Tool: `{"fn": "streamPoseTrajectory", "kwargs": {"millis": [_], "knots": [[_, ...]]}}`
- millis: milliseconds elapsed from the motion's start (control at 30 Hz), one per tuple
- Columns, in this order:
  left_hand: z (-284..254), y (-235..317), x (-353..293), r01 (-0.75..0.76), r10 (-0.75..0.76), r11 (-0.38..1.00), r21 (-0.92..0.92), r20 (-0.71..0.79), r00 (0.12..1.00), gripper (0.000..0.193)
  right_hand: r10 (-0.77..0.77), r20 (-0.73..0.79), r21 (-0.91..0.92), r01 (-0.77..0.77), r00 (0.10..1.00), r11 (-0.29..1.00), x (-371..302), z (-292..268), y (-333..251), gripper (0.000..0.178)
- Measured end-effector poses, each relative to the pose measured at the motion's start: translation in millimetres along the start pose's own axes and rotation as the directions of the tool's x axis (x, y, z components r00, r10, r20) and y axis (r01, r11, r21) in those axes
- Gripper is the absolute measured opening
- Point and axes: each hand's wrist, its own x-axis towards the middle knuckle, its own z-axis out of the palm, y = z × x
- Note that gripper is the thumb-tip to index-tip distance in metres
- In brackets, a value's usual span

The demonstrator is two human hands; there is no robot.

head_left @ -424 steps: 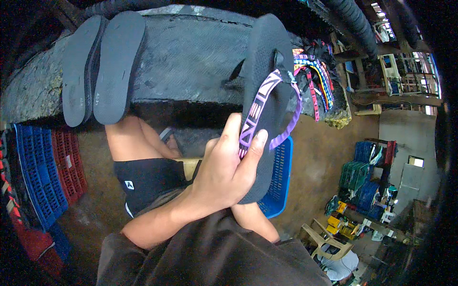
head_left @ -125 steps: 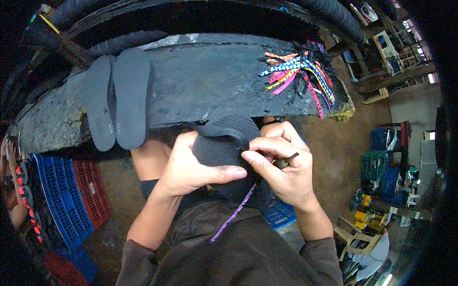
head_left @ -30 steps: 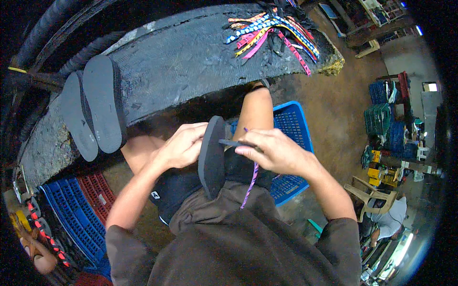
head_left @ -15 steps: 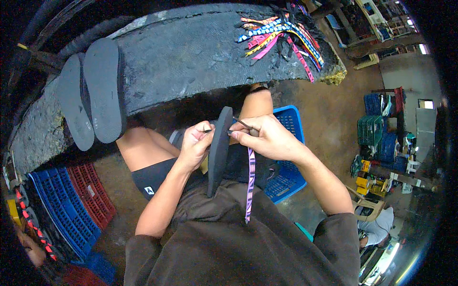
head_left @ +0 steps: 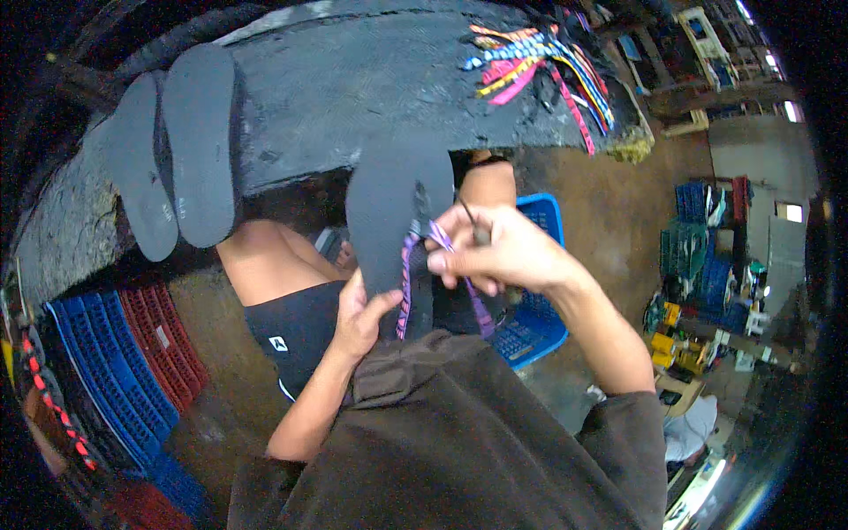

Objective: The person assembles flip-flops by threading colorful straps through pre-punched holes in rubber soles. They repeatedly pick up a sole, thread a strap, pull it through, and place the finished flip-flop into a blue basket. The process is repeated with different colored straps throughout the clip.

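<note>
A dark grey sandal sole [head_left: 380, 203] now lies broad face up over my lap. My left hand [head_left: 360, 320] is closed on its near left edge, thumb on top. A purple patterned strap [head_left: 405, 291] runs down the sole, and its two lengths meet near the sole's middle. My right hand [head_left: 508, 252] is closed over the strap at the sole's right side, somewhat blurred. A thin dark tool [head_left: 466, 210] also sticks out from between the fingers of that hand; its exact kind is unclear.
Two more grey soles [head_left: 201, 146] rest on the left of the dark worn bench [head_left: 344, 79]. A bundle of colourful straps [head_left: 539, 66] lies at its right end. A blue basket [head_left: 543, 327] stands by my right leg; blue crates [head_left: 110, 367] and red crates [head_left: 165, 340] are at left.
The sole has turned from edge-on to face up and moved farther out. My left hand has gone from a black tip to the sole's edge; my right now handles the strap.
</note>
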Motion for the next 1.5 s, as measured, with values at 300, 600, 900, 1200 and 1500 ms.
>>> {"fn": "streamPoseTrajectory", "kwargs": {"millis": [300,600,900,1200,1500], "knots": [[30,69,51,-0.133,0.129,0.965,-0.226,-0.033,0.991,0.039,-0.269,-0.21,0.172,0.306,0.94,0.936,12,12,-11,0.028],[-4,57,78,0.028,-0.055,0.987,-0.16,-0.166,0.985,0.04,-0.284,-0.215,0.112,0.313,0.934,0.943,61,11,20,0.014],[8,65,79,-0.075,0.056,0.994,-0.083,-0.212,0.976,0.045,-0.411,-0.588,0.167,0.601,0.697,0.781,91,37,52,0.02],[10,70,90,-0.115,0.126,0.992,0.058,-0.235,0.964,0.043,-0.511,-0.613,-0.197,0.51,0.602,0.837,95,38,55,0.017],[9,64,90,-0.127,0.143,0.989,0.076,-0.267,0.953,0.045,-0.423,-0.513,0.025,0.506,0.746,0.862,95,32,53,0.017]]}}
